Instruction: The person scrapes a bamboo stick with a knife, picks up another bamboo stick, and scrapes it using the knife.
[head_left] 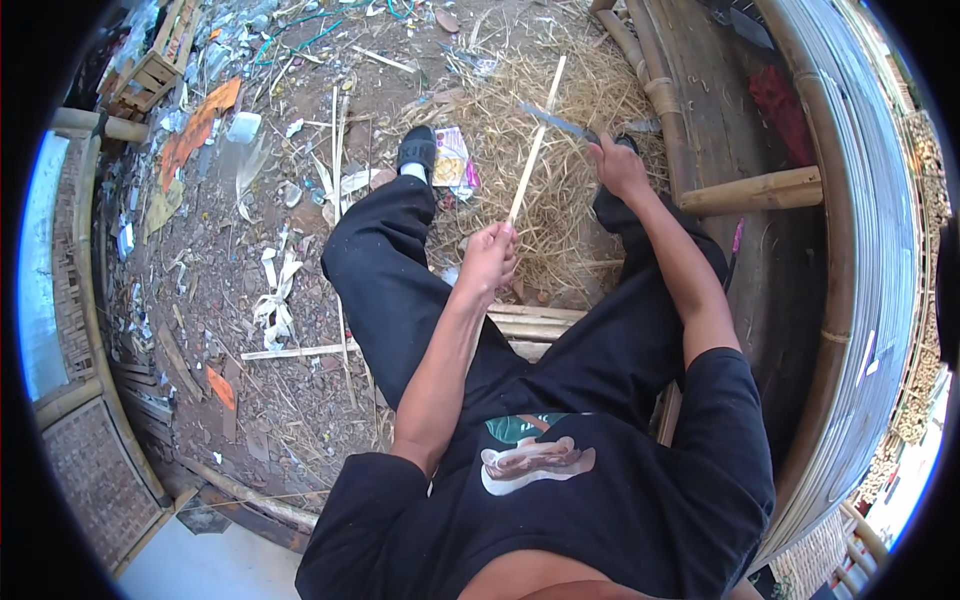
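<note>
My left hand [488, 258] is closed round the lower end of a thin pale bamboo strip [530, 166], which slants up and away from me between my knees. My right hand [622, 170] grips a knife [568, 126] near my right foot. The grey blade points leftward and crosses the strip's upper part in the picture; whether the edge touches the strip I cannot tell. Most of the knife's handle is hidden by my fingers. A heap of curly straw-coloured shavings [585, 85] lies on the ground beneath both.
Bamboo framing with a crossbar [755, 191] stands close on my right, a dark red cloth [780, 115] behind it. Litter, loose strips and an orange scrap [200, 130] cover the dirt floor leftward. A colourful packet [452, 158] lies beside my left sandal [417, 150].
</note>
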